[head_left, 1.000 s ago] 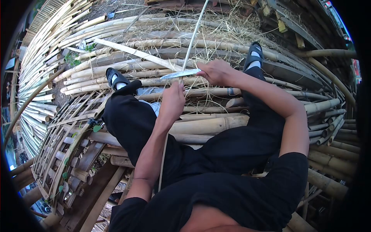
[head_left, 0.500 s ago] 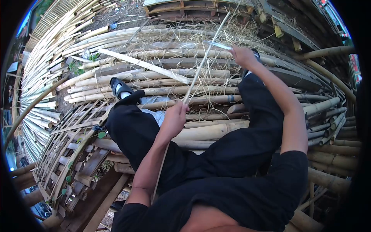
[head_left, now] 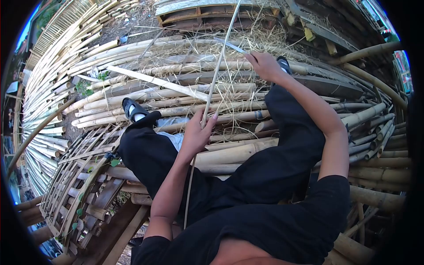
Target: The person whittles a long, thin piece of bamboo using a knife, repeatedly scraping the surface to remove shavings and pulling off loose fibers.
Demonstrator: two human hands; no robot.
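A long, thin bamboo strip [head_left: 215, 77] runs from beside my lap up past the top edge of the view. My left hand [head_left: 197, 134] is loosely around its lower part, with the thumb and a finger slightly apart. In my right hand [head_left: 267, 67] is a knife [head_left: 234, 46], its blade pointing left and lying across the strip, close to or touching it. Pale shavings [head_left: 240, 59] are scattered beneath the blade. A wider split bamboo slat [head_left: 157, 81] lies beyond my left hand.
Stacked bamboo poles [head_left: 106, 106] spread before my legs and to the left. A wooden pallet [head_left: 212, 9] stands at the far side. A woven bamboo panel [head_left: 81, 176] lies at my left, and more poles [head_left: 373, 132] are piled at my right.
The strip has slid forward, its far end now beyond the top edge. My left hand's grip has loosened. My right hand and the knife have shifted a little left.
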